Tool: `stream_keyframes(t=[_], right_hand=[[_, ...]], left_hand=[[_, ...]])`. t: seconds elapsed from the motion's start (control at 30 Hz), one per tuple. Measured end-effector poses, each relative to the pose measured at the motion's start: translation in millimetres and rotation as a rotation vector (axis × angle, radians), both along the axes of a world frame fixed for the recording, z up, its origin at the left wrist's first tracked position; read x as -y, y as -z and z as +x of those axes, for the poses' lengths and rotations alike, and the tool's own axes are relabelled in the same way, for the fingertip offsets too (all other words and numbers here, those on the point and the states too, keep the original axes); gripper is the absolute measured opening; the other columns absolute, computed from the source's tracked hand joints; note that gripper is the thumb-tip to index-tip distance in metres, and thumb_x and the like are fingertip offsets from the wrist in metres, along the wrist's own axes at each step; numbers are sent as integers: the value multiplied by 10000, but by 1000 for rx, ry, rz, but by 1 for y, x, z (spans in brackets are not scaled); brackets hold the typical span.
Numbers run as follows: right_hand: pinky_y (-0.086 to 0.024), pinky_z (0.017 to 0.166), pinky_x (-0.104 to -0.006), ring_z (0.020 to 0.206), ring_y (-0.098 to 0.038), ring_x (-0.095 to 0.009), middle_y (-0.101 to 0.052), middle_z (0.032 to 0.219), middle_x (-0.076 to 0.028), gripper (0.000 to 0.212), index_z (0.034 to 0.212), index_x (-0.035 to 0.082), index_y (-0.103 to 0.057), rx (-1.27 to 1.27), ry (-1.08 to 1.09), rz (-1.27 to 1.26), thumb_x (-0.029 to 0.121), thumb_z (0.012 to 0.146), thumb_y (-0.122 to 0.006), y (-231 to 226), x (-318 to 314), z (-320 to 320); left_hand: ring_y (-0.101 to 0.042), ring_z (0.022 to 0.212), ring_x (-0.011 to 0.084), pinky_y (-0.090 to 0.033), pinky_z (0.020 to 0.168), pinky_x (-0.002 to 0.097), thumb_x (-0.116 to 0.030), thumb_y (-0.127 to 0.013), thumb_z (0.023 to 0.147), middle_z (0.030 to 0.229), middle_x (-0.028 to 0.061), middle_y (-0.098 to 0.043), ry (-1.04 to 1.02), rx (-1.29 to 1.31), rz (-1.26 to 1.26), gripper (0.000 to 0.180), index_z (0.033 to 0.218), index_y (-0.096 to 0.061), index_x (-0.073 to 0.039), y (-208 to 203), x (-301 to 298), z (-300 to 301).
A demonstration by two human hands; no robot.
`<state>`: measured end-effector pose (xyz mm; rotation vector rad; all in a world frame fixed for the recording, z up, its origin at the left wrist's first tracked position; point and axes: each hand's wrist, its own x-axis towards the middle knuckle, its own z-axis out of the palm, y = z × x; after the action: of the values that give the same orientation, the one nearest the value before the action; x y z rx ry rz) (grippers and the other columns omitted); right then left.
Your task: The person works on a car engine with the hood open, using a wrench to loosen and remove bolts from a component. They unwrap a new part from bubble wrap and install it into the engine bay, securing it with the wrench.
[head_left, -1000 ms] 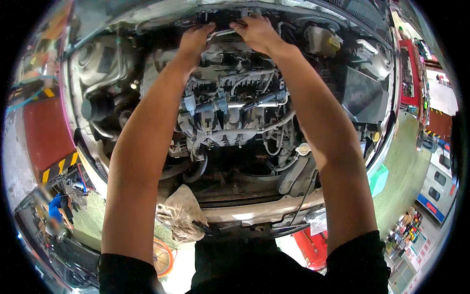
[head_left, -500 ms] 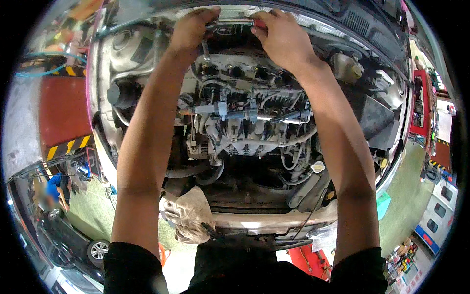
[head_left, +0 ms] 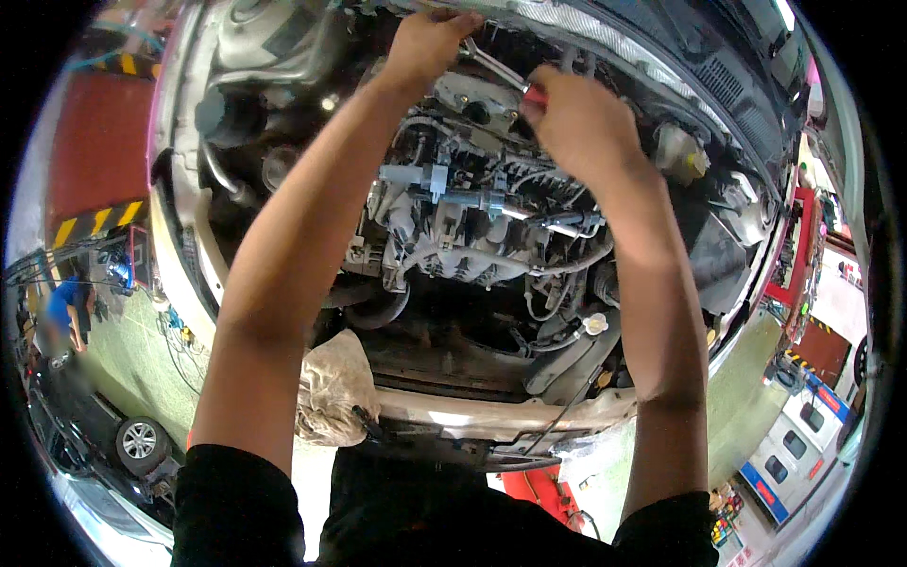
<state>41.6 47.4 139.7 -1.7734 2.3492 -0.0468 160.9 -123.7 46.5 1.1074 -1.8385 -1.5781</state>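
Note:
Both my arms reach over an open engine bay to its far side. My right hand is closed around the red handle of what looks like a ratchet wrench. The bare metal shaft slants up and left from that handle to my left hand. My left fingers are closed at the tool's head end, and they hide the head itself. Below the tool lies the engine, with hoses, connectors and round openings along its top. What the tool's head bears on cannot be seen.
A beige cloth hangs over the front edge of the car. To the left sits a round black reservoir; to the right, a translucent tank. A person in blue is by a dark car at far left.
My right hand has come down and right with the handle, so the shaft has swung from level to slanted. My left hand has shifted right. The whole view has tilted a little.

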Motion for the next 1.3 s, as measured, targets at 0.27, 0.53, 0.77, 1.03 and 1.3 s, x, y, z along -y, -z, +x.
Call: stream_keyframes(t=[0.27, 0.53, 0.77, 1.03, 1.3], right_hand=[[-586, 771, -488, 879, -730, -386, -733, 901, -221, 309, 1007, -27, -647, 175, -78, 187, 247, 867, -621, 54, 2, 63], [-545, 953, -460, 1176, -658, -331, -702, 1238, -152, 287, 1138, 69, -750, -177, -172, 446, 149, 884, -644, 70, 92, -19], [-530, 956, -509, 1125, -672, -360, -696, 1217, -169, 330, 1234, 53, -657, -241, -131, 108, 104, 915, -586, 133, 106, -18], [-548, 931, -486, 1073, -686, -398, -692, 1107, -292, 428, 1249, -36, -580, 9, -192, 683, 153, 870, -647, 34, 62, 34], [-526, 966, -492, 1111, -660, -421, -659, 1210, -288, 446, 1322, -35, -529, -265, -175, 426, 88, 896, -571, 78, 76, 29]], left_hand=[[-667, 861, 327, -499, 811, 420, -463, -542, 1021, 885, 199, -705, 74, 112, -141, 492, 1034, -706, 0, 53, -6, 22], [-610, 1034, 492, -484, 836, 523, -434, -453, 1046, 1008, 260, -689, -305, 59, -39, 432, 1032, -633, -42, 69, -31, 7], [-647, 974, 476, -493, 842, 561, -397, -444, 1045, 990, 232, -715, -465, 286, -215, 358, 1074, -637, -97, 60, -36, 16], [-646, 964, 494, -509, 857, 561, -387, -499, 1013, 959, 260, -705, -417, 209, -128, 339, 1050, -658, -90, 55, -36, 16], [-665, 959, 475, -525, 867, 554, -371, -538, 989, 972, 253, -712, -441, 234, -146, 329, 1117, -625, -81, 60, -36, 29]])
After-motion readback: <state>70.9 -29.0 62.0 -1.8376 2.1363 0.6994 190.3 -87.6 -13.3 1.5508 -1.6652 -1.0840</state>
